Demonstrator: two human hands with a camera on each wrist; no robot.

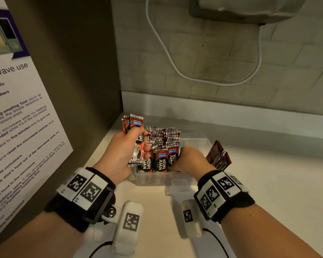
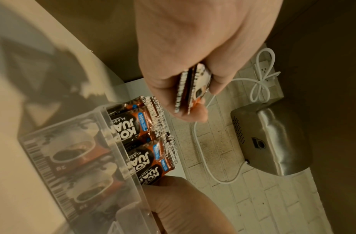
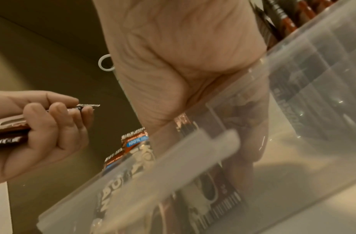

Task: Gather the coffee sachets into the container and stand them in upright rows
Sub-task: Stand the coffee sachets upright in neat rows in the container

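Note:
A clear plastic container (image 1: 157,178) stands on the white counter, with rows of red and black coffee sachets (image 1: 162,140) upright in it. My left hand (image 1: 119,151) hovers at its left edge and grips a small stack of sachets (image 1: 135,127), seen edge-on in the left wrist view (image 2: 191,88). My right hand (image 1: 190,159) reaches into the container's near right part. Through the blurred wall (image 3: 313,63), its thumb and fingers go down on either side of a bunch of sachets (image 3: 213,190). A few loose sachets (image 1: 218,155) lie just right of the container.
A brown side panel with a microwave notice (image 1: 17,118) closes off the left. The brick wall behind carries a looping white cable (image 1: 175,66), a steel wall unit (image 2: 273,139) and a socket (image 2: 263,69). The counter (image 1: 268,183) runs on to the right.

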